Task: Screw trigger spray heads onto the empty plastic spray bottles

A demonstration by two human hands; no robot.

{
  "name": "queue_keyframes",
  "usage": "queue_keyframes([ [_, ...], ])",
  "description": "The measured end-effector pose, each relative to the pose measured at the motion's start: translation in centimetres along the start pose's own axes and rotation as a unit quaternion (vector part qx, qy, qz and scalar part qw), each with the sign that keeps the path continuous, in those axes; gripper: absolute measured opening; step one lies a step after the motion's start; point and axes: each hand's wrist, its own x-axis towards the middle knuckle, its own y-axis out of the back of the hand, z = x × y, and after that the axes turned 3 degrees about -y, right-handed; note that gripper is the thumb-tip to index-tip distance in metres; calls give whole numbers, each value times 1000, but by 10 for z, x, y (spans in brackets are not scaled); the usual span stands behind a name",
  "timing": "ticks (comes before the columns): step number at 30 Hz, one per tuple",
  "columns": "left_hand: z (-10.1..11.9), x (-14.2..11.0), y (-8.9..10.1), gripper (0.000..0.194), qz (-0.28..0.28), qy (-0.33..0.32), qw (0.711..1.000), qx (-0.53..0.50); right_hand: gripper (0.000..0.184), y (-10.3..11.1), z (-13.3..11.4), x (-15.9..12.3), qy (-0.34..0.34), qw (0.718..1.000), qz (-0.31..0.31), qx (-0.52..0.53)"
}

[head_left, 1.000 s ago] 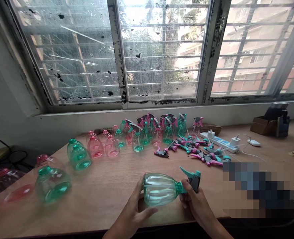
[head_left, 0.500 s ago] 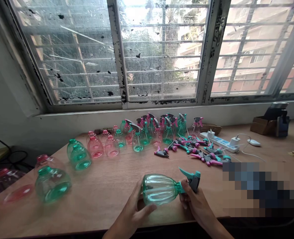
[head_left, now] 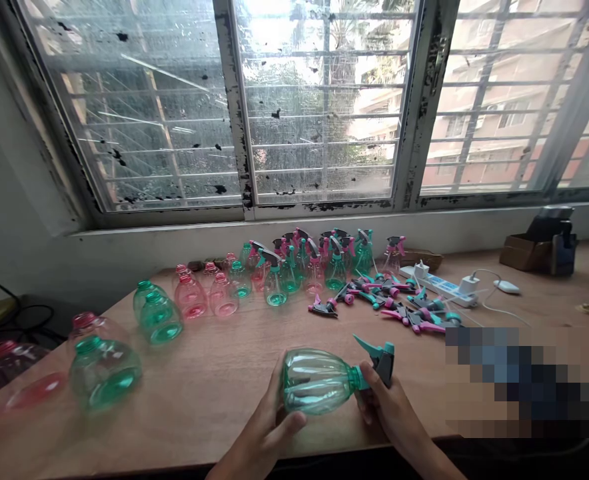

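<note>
My hands hold a transparent teal ribbed plastic spray bottle [head_left: 317,381] on its side, just above the wooden tabletop [head_left: 214,380]. My left hand [head_left: 269,417] cradles the bottle's body from below. My right hand [head_left: 387,407] wraps the neck, under a teal and dark grey trigger spray head [head_left: 382,360] fitted on the bottle. Several teal and pink bottles [head_left: 190,297] stand further off, and loose pink and teal spray heads [head_left: 389,300] lie in a heap beyond my right hand.
A white power strip [head_left: 437,287] with plugged-in chargers and cables lies at the back right, near a cardboard box [head_left: 527,252]. A barred window [head_left: 324,100] runs behind the table. A blurred patch [head_left: 519,380] hides the table's right part.
The bottle and both hands sit slightly further left, and the spray head has shifted left with them. The objects on the table show only a small shift with the view.
</note>
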Motion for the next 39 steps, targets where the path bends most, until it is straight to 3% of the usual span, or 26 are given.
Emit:
queue_keyframes([
  [5,5,2,2,82,26,5,999,30,57,2,3,2,3,1000,-17,-7],
  [15,-7,2,2,94,12,0,996,-83,58,1,-1,-3,0,1000,3,-15],
  [24,-13,3,2,90,32,-13,998,-60,56,2,1,0,-21,1000,0,-8],
  [28,-12,2,0,99,39,-3,999,-24,55,2,2,2,-14,1000,-12,11],
  [31,-8,2,2,102,54,11,998,14,55,2,2,2,4,999,-37,-13],
  [39,-10,10,10,78,156,31,987,9,37,4,-7,-3,43,991,-88,-91],
])
